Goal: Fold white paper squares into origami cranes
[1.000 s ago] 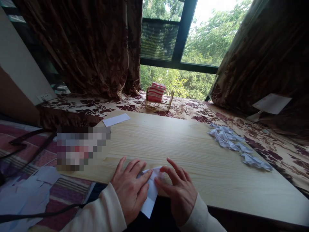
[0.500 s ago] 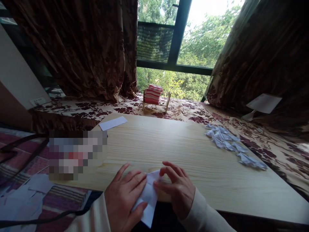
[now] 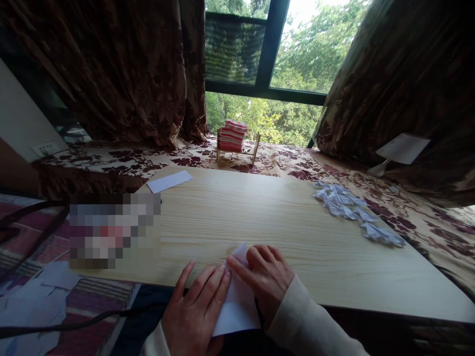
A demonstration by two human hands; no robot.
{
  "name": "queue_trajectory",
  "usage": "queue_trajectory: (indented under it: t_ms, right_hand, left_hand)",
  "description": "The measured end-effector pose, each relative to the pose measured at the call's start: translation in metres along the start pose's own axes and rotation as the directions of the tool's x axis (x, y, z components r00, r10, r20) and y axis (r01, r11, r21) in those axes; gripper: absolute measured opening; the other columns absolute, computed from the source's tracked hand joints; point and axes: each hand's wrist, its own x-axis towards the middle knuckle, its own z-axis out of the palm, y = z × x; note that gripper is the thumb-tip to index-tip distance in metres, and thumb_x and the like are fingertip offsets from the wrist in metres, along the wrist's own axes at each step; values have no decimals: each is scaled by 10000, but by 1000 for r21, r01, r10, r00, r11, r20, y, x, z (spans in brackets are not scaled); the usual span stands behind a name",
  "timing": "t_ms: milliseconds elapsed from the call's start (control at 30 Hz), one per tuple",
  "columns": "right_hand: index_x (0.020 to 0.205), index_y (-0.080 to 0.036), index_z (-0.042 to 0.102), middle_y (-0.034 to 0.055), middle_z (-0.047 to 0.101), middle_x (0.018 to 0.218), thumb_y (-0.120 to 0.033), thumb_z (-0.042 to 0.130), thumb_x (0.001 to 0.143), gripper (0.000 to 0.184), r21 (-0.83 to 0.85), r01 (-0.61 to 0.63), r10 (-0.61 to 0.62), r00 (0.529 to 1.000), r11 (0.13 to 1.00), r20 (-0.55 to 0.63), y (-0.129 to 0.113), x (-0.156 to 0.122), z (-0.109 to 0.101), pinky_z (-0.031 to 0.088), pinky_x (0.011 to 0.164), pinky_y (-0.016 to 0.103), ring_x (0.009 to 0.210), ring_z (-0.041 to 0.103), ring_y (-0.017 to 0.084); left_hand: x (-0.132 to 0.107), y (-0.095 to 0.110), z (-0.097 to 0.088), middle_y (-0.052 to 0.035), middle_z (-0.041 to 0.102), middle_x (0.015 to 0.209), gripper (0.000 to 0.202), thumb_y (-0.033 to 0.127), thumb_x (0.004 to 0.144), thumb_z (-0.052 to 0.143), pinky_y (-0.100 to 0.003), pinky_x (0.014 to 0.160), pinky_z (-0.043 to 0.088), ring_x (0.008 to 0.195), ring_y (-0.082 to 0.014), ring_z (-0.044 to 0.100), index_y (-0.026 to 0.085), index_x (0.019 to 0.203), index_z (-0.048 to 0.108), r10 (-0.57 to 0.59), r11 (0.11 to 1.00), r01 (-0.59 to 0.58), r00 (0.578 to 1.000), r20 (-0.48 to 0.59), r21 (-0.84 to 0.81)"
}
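A partly folded white sheet of paper (image 3: pixel 237 304) lies at the near edge of the table, its pointed end facing away from me and its wide end overhanging the edge. My left hand (image 3: pixel 198 304) holds its left side, the long fingers laid over it and the thumb mostly hidden beneath. From the other side, my right hand (image 3: pixel 269 279) presses the fold with an extended index finger, close to the left fingertips. The other right fingers are curled by the paper's upper right edge.
Several folded paper pieces (image 3: pixel 343 202) lie along the wooden table's (image 3: pixel 237 207) right side. A white paper strip (image 3: pixel 169 181) rests at the far left corner, near a pixelated patch. Loose papers (image 3: pixel 33 306) sit at left. A small rack (image 3: pixel 237 154) holds striped cloths (image 3: pixel 233 136).
My right index finger has moved left and onto the fold, by the left fingertips. The paper has turned and its near end looks wider. The view has tilted slightly down.
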Motion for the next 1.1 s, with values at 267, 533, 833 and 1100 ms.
queue_trajectory:
  t_ms: [267,533,833,1100]
  right_hand:
    - [1141,-281,526,69,597,823,-199,488,818,335,-111,-100,119,977,989,179,6,7,-5,331,667,362,825,467,246]
    - [1192,-182,490,106,623,903,-187,412,841,359,-186,-167,220,922,968,318,7,25,-11,351,676,386,889,482,274]
    - [1209,-276,474,47,592,853,-67,504,697,553,25,-42,36,979,999,198,38,13,-38,322,687,308,811,468,192]
    - [1071,-271,561,38,501,764,-238,593,656,417,108,17,-20,999,994,29,27,-16,-7,284,646,306,708,419,182]
  left_hand:
    - [-2,3,-2,-111,489,1258,578,234,682,471,-493,1022,161,1151,-260,392,124,1248,424,-59,993,60,998,22,-97]
    - [-1,1,-6,-119,503,1234,576,207,683,457,-525,1006,158,1127,-269,397,123,1251,414,-40,994,40,999,8,-98]
    - [7,4,-3,-72,560,1144,472,197,728,445,-533,1009,154,1072,-251,442,207,1198,487,-148,975,137,988,-50,-177]
    - [4,-9,-5,-80,531,1181,470,117,751,418,-481,1009,204,1100,-233,433,175,1217,447,-139,987,135,989,-47,-83]
